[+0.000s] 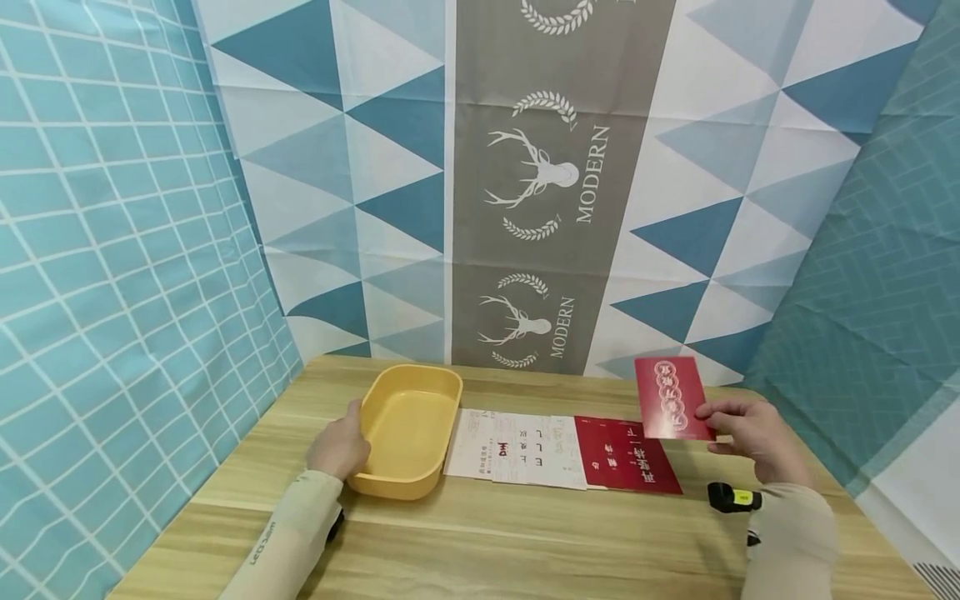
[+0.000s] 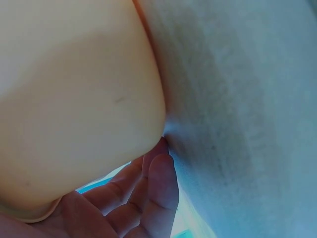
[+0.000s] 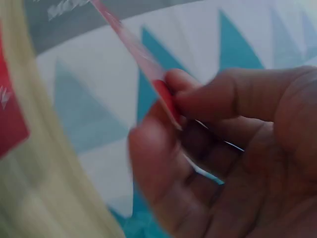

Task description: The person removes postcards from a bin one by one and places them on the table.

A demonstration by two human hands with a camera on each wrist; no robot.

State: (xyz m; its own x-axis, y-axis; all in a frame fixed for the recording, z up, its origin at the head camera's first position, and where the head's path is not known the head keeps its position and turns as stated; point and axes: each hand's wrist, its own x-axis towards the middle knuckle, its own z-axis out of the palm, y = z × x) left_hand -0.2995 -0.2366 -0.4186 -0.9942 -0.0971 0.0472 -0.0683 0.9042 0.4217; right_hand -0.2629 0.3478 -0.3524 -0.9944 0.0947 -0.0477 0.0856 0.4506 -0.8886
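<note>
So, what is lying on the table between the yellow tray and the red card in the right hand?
In the head view, a white printed sheet and a red sheet lie flat, side by side, between the yellow tray and the red card.

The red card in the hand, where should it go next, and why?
Probably over to the left and down into the yellow tray. The right hand pinches the red card up off the table, and the left hand holds the tray's side, as if steadying it. The tray looks empty.
</note>
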